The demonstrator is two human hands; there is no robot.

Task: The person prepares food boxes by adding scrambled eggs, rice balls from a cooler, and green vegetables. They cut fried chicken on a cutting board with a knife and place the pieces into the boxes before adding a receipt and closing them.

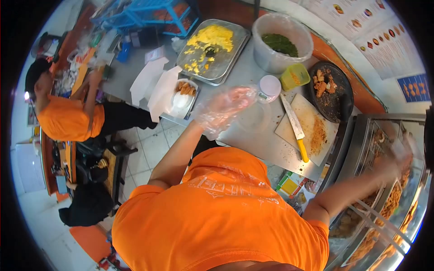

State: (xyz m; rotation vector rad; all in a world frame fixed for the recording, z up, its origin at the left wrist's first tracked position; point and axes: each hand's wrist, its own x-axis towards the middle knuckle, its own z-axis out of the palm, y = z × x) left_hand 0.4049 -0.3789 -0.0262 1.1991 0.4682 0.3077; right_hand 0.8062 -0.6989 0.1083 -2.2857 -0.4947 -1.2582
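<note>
My left hand (228, 107) wears a loose clear plastic glove and hangs over the steel counter, its fingers stretched out with nothing visible in them. Just beyond the fingertips stands a small tub with a pale lid (270, 86). A clear round plastic piece (254, 118) lies beside the hand. To its left is an open white takeaway box (165, 92) holding white rice (181, 102) and brown fried pieces (184, 87). My right hand (401, 153) reaches into the glass food cabinet (350, 149), above trays of fried food (389, 203). Motion blur hides its fingers.
A yellow-handled knife (294, 122) lies across a crumb-covered cutting board (294, 106). Behind are a dark stone mortar (346, 90), a green cup (289, 83), a tub of green leaves (266, 58) and a tray of yellow egg (185, 63). Another person (68, 117) works at the left.
</note>
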